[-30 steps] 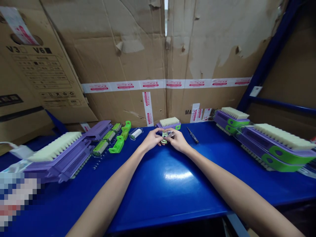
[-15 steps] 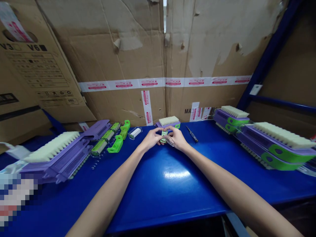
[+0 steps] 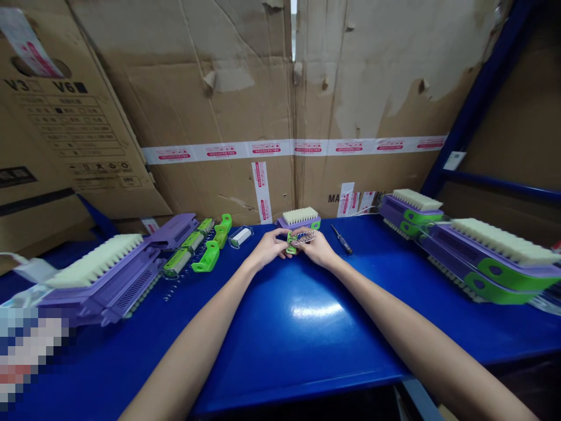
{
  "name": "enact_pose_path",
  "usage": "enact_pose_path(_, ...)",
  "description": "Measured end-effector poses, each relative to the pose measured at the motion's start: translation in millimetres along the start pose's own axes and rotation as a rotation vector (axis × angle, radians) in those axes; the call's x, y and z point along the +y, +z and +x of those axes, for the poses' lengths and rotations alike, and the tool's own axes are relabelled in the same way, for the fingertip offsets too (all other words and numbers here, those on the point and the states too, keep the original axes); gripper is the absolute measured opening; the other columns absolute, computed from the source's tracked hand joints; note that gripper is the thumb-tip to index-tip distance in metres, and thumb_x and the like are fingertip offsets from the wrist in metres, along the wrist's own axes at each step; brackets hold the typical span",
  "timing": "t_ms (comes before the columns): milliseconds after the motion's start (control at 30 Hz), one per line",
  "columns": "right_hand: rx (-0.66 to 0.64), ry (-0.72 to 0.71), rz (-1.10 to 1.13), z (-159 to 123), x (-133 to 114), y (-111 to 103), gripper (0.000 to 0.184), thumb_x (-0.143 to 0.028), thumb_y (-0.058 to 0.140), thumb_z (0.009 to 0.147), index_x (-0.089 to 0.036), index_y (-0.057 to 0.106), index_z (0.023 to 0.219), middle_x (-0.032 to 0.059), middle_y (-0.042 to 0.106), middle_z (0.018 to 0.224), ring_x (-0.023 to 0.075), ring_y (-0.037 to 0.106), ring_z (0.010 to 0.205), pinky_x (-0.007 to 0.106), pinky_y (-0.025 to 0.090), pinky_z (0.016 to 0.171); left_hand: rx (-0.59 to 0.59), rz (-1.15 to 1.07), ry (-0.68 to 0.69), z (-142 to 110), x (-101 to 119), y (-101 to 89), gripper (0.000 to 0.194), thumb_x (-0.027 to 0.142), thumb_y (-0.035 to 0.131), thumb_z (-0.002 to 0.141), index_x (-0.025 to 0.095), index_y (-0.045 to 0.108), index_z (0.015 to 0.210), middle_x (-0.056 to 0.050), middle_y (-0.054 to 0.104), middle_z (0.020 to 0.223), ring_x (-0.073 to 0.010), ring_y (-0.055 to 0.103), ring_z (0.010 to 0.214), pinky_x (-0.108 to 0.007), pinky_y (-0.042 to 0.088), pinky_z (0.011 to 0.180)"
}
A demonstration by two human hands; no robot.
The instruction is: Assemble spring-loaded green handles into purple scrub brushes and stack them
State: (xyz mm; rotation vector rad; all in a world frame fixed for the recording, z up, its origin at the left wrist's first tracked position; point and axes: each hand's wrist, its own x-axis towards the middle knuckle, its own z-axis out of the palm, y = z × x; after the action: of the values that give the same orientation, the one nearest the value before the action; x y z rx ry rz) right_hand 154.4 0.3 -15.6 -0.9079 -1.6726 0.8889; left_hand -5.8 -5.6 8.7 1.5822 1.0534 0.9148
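So the small green fitting [image 3: 291,248] is up between both hands, near the back of the blue table [image 3: 280,327]. The left hand [image 3: 266,249] has it pinched in the fingertips, which I'd guess is to steady such a tiny part. The right hand [image 3: 319,250] comes in from the other side, fingers bent, with a springy metal coil [image 3: 305,236] sticking out across them. Can't tell whether those fingers are gripping the coil, the fitting or both. Forearms angle inward, so the hands meet in the middle, handy for fine two-handed stuff imo.

Off to the left, the bright green brackets [image 3: 206,258] sit in a row beside the green-framed blocks [image 3: 177,262], probably lined up so they're easy to grab. The clear case with a white insert [image 3: 241,237] lies just beyond the brackets, toward the hands. The screwdriver [image 3: 341,240] is just right of the right hand, well within reach. Purple brush units [image 3: 495,260] are stacked over on the right with bristles facing up on top, maybe to save space.
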Motion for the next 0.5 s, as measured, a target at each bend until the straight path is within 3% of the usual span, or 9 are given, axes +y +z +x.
enact_pose_path(200, -0.008, -0.015, -0.057, -0.8, -0.4, -2.0, 0.027, -0.034, 0.067, 0.071, -0.016, 0.068, 0.092, 0.0017, 0.067, 0.069, 0.0142, 0.060, 0.057, 0.025, 0.047, 0.056, 0.004, 0.003, 0.021, -1.0, -1.8, 1.3, 0.040, 0.011, 0.060, 0.071, 0.009, 0.054, 0.111, -0.004, 0.068, 0.063, -0.0142, 0.064, 0.056, -0.020, 0.046, 0.050)
enact_pose_path(367, -0.115, -0.007, -0.078, -0.3, 0.5, -3.8, 0.035, -0.022, 0.064, 0.073, -0.014, 0.066, 0.107, 0.0026, 0.069, 0.068, 0.0148, 0.062, 0.059, 0.025, 0.049, 0.060, -0.003, -0.037, 0.031, -0.2, -3.5, 0.4, 0.043, 0.019, 0.067, 0.071, 0.009, 0.054, 0.110, -0.005, 0.068, 0.063, -0.0149, 0.065, 0.056, -0.020, 0.046, 0.050)
enact_pose_path(500, -0.164, -0.017, -0.107, 1.3, 1.2, -5.5, 0.034, -0.020, 0.063, 0.072, -0.012, 0.067, 0.105, 0.0051, 0.071, 0.074, 0.0165, 0.065, 0.065, 0.025, 0.049, 0.060, -0.014, -0.040, 0.020, 0.1, -2.3, -1.4, 0.046, 0.019, 0.069, 0.070, 0.009, 0.054, 0.112, -0.005, 0.068, 0.064, -0.0154, 0.065, 0.056, -0.021, 0.046, 0.050)
